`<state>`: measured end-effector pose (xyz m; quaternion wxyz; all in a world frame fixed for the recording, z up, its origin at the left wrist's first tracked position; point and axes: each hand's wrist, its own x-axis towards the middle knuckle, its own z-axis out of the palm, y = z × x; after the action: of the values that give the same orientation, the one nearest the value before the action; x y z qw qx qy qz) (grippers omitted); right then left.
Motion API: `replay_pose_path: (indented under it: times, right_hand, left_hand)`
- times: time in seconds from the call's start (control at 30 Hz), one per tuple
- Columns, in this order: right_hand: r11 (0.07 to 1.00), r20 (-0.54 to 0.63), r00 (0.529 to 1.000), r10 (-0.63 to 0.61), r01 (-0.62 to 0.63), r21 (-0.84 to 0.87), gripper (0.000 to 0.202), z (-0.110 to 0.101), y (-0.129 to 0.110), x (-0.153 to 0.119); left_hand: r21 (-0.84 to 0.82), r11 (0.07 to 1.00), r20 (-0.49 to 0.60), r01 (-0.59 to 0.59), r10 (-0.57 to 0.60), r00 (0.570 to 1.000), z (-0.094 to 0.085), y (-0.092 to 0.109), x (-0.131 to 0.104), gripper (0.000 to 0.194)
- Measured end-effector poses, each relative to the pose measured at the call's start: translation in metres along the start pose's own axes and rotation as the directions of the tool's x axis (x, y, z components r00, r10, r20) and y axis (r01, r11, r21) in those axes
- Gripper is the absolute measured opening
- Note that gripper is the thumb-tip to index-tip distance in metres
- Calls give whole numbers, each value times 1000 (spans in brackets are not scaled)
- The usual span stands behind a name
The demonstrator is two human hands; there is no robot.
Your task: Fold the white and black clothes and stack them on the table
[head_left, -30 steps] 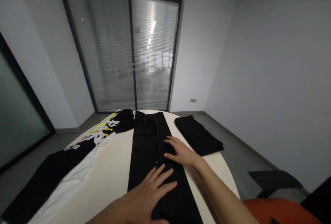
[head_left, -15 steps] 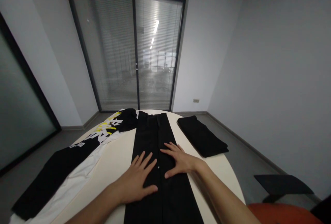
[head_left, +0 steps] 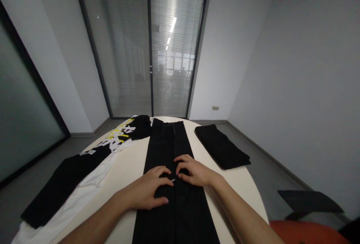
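Observation:
A pair of black trousers [head_left: 160, 146] lies lengthwise on the table, waistband at the far end and legs side by side toward me. My left hand [head_left: 149, 189] rests on the left leg, fingers bent and thumb spread apart. On the right leg, the fingers and thumb of my right hand [head_left: 194, 170] are curled together at the inner edge, closed on the fabric. Between the two hands a small white spot [head_left: 173, 180] shows at the line where the legs meet.
Left on the white round table [head_left: 126, 169] lies a black and white top [head_left: 92, 161] with yellow and white print. A folded black garment [head_left: 221, 146] sits at the right edge. Beyond are an orange chair [head_left: 303, 232], its black armrest [head_left: 309, 201] and glass panels [head_left: 126, 48].
My fingers have gone from spread flat to bent, and the right hand's fingers have drawn in at the inner edge. The white spot looks slightly longer. The view has shifted a little.

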<state>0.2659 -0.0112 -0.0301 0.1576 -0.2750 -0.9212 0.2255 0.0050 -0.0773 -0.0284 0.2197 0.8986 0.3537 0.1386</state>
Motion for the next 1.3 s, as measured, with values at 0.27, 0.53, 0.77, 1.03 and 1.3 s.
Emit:
replay_pose_path:
  times: [0.27,0.53,0.77,1.03,1.3]
  right_hand:
    - [999,6,999,31,-31,29,33,-5,8,-5]
    - [1000,-3,1000,29,-29,-11,21,-1,1,2]
    - [992,11,994,108,-107,-74,51,12,-3,6]
    - [978,113,975,192,-180,-103,71,12,-8,6]
    - [986,91,988,124,-113,-123,53,-1,-7,6]
  left_hand:
    - [91,958,116,-273,262,958,9,43,6,58]
    - [143,888,121,-438,423,898,37,54,8,10]
    - [238,825,158,-512,487,859,58,58,12,15]
    - [-2,896,188,-443,435,880,85,47,13,13]
    - [212,973,-7,-86,90,996,19,44,10,21]
